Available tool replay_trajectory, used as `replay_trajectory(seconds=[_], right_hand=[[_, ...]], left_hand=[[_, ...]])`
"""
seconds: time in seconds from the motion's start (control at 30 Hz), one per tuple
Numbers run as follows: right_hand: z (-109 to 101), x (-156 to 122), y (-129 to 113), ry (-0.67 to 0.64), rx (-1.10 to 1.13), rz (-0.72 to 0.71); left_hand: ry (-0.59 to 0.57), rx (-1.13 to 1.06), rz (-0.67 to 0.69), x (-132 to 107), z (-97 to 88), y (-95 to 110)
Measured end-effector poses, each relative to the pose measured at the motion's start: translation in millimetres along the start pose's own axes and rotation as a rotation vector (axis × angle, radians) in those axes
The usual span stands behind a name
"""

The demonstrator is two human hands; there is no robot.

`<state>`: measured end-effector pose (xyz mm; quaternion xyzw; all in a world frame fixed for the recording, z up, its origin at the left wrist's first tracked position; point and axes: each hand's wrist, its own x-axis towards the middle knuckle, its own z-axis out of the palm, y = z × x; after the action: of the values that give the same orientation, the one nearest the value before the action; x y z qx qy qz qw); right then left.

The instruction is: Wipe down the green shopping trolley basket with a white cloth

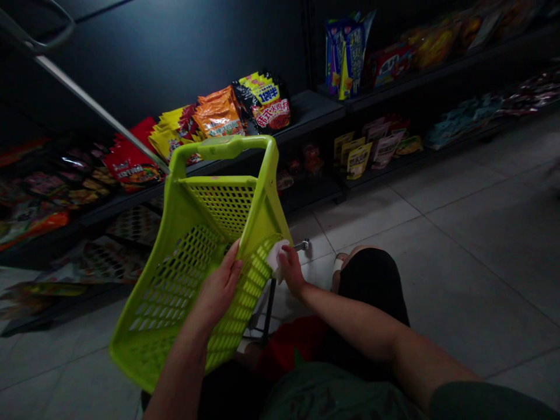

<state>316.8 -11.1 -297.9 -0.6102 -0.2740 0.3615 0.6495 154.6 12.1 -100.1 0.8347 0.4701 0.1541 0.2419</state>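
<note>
"Fingers point(286, 255) on the right hand point(293, 273) are pinched around a crumpled white wad point(275, 256) touching the outside of that lime-green, perforated plastic basket point(172, 204), yeah?"

"Yep, basket's tilted in front of the person point(371, 280), near a dark shelf point(304, 114) of shiny snack packets point(223, 111). Left hand point(221, 287) is on the basket's side rim point(250, 224), can't tell how far those fingers curl."

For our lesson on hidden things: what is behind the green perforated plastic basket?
A dark flat shelf holding shiny orange packets shows behind the basket; whatever its solid parts cover cannot be seen.
</note>
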Motion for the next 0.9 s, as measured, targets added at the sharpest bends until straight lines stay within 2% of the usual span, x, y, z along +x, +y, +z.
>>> replay_trajectory(seconds=[0.1, 0.17, 0.23, 0.33, 0.4, 0.47, 0.6, 0.77, 0.83, 0.9], right_hand=[[3.9, -12.4, 1.7, -0.005, -0.061, 0.031], [2.3, -17.0, -13.2, -0.085, -0.064, -0.048], [-0.9, -21.4, -39.0, -0.182, -0.058, -0.231], [-2.1, -28.1, -77.9, -0.321, -0.124, -0.589], [1.3, -28.6, -90.9, -0.372, -0.202, -0.777], [5.6, -23.0, -91.2, -0.352, -0.258, -0.887], [4.3, 3.4, -78.5, -0.227, -0.293, -0.906], [-7.1, 26.8, -88.7, -0.009, -0.234, -0.674], [-6.7, 25.8, -96.3, -0.016, -0.226, -0.690], [-4.7, 23.8, -99.8, -0.095, -0.257, -0.757]], left_hand=[[-0.001, 0.001, 0.012, -0.2, 0.6, -0.1], [-0.001, 0.009, 0.016, -0.3, 0.9, -1.1], [0.008, 0.015, 0.024, -0.1, 1.2, -2.5], [-0.010, -0.007, 0.046, 0.7, 1.0, -3.3], [-0.038, -0.036, 0.062, 1.2, 0.3, -2.2], [-0.051, -0.056, 0.062, 1.3, -0.6, -0.2], [-0.049, -0.038, 0.009, 0.4, -0.7, 2.4], [-0.025, -0.010, 0.031, 0.4, 2.3, 1.5], [-0.022, 0.006, 0.040, 0.6, 3.1, 2.7], [-0.020, 0.021, 0.052, 0.3, 3.4, 5.2]])
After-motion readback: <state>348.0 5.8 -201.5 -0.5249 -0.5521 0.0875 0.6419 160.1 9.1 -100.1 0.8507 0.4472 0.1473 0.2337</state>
